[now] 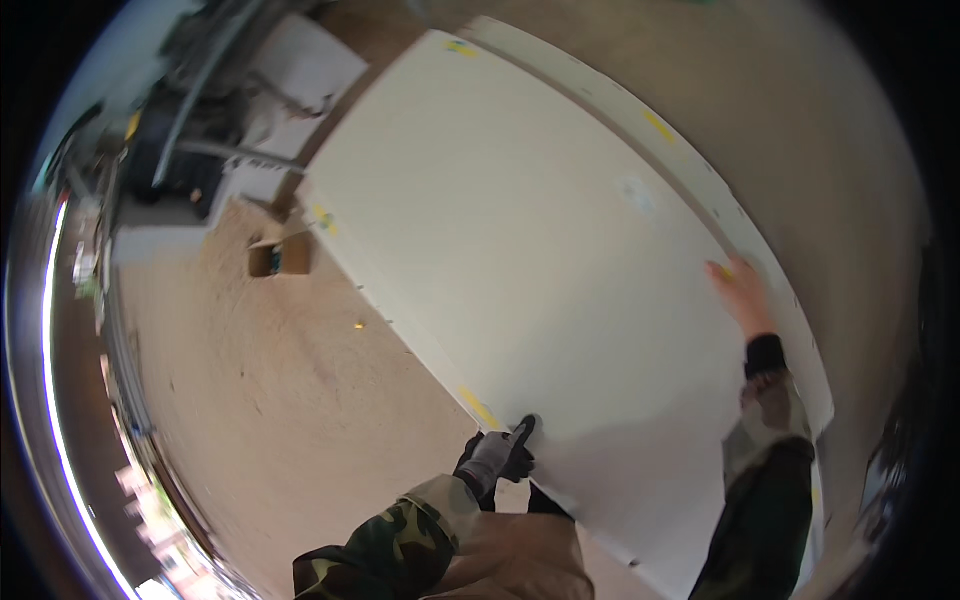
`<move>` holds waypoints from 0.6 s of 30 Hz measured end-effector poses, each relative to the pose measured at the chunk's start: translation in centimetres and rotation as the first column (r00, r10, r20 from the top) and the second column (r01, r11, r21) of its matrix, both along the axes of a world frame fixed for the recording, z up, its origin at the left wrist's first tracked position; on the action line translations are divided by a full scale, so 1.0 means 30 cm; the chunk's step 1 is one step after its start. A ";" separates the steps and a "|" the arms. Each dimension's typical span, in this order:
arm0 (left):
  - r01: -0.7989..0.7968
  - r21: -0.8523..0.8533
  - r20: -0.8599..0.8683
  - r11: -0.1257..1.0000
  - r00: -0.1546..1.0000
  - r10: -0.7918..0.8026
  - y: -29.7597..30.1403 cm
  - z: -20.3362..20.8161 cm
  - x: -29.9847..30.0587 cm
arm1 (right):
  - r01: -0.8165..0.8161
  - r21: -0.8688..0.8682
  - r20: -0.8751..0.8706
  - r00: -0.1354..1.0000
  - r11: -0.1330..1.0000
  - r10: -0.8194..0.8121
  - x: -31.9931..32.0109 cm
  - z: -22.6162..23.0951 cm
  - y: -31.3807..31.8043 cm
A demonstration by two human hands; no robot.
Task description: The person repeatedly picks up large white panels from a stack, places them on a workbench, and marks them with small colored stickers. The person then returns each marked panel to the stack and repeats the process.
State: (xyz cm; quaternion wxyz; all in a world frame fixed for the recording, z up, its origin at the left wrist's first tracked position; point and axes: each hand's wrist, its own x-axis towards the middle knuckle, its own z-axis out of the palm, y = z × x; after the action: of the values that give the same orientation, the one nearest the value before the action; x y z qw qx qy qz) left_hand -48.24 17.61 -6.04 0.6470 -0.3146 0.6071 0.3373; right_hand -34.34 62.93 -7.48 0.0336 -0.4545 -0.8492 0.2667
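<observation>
A large white panel [520, 220] stretches diagonally in front of me, with yellow tape strips at its edges. A second white panel [610, 95] shows along its far right side, partly covered. My left hand [497, 455], in a grey and black glove, grips the near left edge of the top panel, thumb on the surface and fingers partly hidden, close to a yellow tape strip [478, 408]. My right hand [740, 290], bare and slightly blurred, is at the panel's right edge, fingers closed around a bit of yellow tape [728, 272].
On the sandy floor to the left lie an open cardboard box [280, 257] and a small yellow scrap [360, 325]. Dark equipment [190, 150] with metal bars and white sheets [305, 65] crowds the far left. A bright strip of light [52, 300] runs along the left rim.
</observation>
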 end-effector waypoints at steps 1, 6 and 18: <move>0.378 -0.062 0.054 0.924 0.925 -0.375 0.025 -0.031 0.030 | -0.024 0.174 -0.029 0.999 0.984 0.029 0.076 -0.057 -0.027; 0.733 -0.110 -0.314 0.672 0.616 -0.723 0.161 -0.142 0.289 | 0.195 0.251 -0.087 0.980 0.948 -0.178 0.523 -0.311 -0.314; 0.743 -0.658 -0.623 -0.119 -0.627 -0.468 0.364 -0.358 0.849 | 0.935 0.194 0.138 0.273 0.296 -0.952 1.710 -0.269 -1.462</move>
State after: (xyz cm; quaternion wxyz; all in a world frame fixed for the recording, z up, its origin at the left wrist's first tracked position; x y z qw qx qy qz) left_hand -22.77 28.53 -16.80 0.2398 0.5787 0.7738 -0.0937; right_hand 16.97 19.06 -15.56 0.1048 -0.8942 -0.4213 0.1093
